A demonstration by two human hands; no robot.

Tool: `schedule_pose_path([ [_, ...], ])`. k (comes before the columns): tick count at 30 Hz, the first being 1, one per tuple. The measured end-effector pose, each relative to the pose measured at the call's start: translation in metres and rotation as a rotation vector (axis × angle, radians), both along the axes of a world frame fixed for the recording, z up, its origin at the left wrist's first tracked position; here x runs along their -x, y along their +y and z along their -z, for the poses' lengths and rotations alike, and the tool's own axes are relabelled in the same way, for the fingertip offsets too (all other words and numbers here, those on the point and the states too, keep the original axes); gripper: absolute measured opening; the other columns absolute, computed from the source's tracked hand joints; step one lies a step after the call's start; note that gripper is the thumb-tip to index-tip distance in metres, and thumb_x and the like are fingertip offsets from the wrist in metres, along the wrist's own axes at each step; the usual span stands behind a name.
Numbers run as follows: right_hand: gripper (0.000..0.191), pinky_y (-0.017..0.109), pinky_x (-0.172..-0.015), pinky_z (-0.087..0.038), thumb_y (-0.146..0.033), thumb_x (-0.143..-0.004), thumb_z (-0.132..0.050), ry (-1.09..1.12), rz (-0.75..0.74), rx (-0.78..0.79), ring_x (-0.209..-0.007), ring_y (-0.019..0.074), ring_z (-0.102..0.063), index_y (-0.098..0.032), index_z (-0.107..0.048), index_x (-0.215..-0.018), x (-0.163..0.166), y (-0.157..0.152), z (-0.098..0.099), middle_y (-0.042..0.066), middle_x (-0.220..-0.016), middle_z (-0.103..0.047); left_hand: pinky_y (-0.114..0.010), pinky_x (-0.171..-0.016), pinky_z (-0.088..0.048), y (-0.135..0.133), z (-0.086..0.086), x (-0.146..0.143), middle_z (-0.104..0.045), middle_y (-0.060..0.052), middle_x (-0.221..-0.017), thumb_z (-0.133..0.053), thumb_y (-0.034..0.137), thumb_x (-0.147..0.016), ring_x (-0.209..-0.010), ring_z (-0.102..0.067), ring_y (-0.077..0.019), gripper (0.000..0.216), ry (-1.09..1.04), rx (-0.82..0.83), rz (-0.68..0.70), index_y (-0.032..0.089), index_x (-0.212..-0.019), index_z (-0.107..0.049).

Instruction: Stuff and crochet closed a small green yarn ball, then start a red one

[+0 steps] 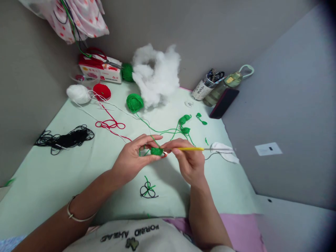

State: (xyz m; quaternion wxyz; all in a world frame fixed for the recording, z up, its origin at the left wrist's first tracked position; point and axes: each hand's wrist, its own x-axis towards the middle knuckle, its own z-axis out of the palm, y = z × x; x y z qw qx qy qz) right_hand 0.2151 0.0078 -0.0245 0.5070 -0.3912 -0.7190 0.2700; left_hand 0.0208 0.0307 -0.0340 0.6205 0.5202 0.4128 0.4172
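Observation:
A small green crocheted piece (156,151) is pinched between the thumb and fingers of my left hand (133,154), with green yarn running up over the fingers. My right hand (187,159) grips a crochet hook (190,149) by its yellow handle, and the hook's tip meets the green piece. A small orange-red ring-like item (165,154) sits at the piece's right edge, partly covered by my fingers. From my left hand the green yarn leads back toward a green yarn ball (134,103).
White stuffing (160,77) stands at the back near a tissue box (101,70). Black yarn (65,138), red yarn (102,92) and white yarn (78,94) lie left. Finished green pieces (185,123), a pen cup (203,88), a bottle (216,92) and a phone (224,103) are right.

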Motion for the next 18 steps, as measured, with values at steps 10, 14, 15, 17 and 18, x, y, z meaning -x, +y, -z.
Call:
schedule_pose_path([
  [10,0.04,0.038,-0.076,-0.062,-0.014,-0.093,-0.067,-0.281,0.331,-0.44,-0.095,0.0226,-0.073,-0.04,-0.073,-0.123,0.022,-0.009,0.021,0.004,-0.107,-0.077,-0.024,-0.087,-0.051,-0.006,0.003,-0.008,-0.07,-0.002,-0.101,-0.078,0.034,-0.088,-0.092,-0.065,-0.0126,0.041,-0.487,0.363,0.115,0.026,-0.128,-0.073],
  [14,0.03,0.038,-0.073,-0.062,-0.016,-0.097,-0.062,0.037,0.214,-0.239,-0.091,0.0217,-0.074,-0.034,-0.075,-0.117,0.021,-0.006,0.012,0.004,-0.101,-0.078,-0.031,-0.095,-0.051,-0.001,0.004,-0.004,-0.072,-0.007,-0.111,-0.081,0.034,-0.084,-0.101,-0.066,-0.018,0.05,-0.598,0.412,0.227,0.022,-0.131,-0.071],
  [15,0.026,0.039,-0.074,-0.062,-0.017,-0.098,-0.062,0.106,0.192,-0.185,-0.09,0.0217,-0.074,-0.032,-0.076,-0.113,0.021,-0.005,0.01,0.005,-0.099,-0.079,-0.032,-0.097,-0.05,0.001,0.004,-0.002,-0.072,-0.007,-0.111,-0.081,0.033,-0.082,-0.102,-0.067,-0.019,0.053,-0.595,0.411,0.231,0.022,-0.133,-0.07],
  [17,0.019,0.04,-0.073,-0.062,-0.021,-0.098,-0.062,0.198,0.184,-0.111,-0.086,0.0217,-0.074,-0.028,-0.078,-0.106,0.019,-0.003,0.005,0.005,-0.093,-0.079,-0.032,-0.097,-0.049,0.004,0.003,0.002,-0.071,-0.005,-0.108,-0.082,0.028,-0.081,-0.102,-0.066,-0.0191,0.055,-0.559,0.398,0.222,0.022,-0.134,-0.069],
  [18,0.017,0.039,-0.071,-0.063,-0.023,-0.098,-0.062,0.234,0.188,-0.074,-0.082,0.0213,-0.074,-0.027,-0.078,-0.102,0.018,-0.002,0.004,0.005,-0.091,-0.079,-0.031,-0.095,-0.049,0.006,0.003,0.004,-0.07,-0.005,-0.106,-0.081,0.027,-0.08,-0.1,-0.066,-0.0185,0.055,-0.532,0.389,0.219,0.022,-0.134,-0.069],
])
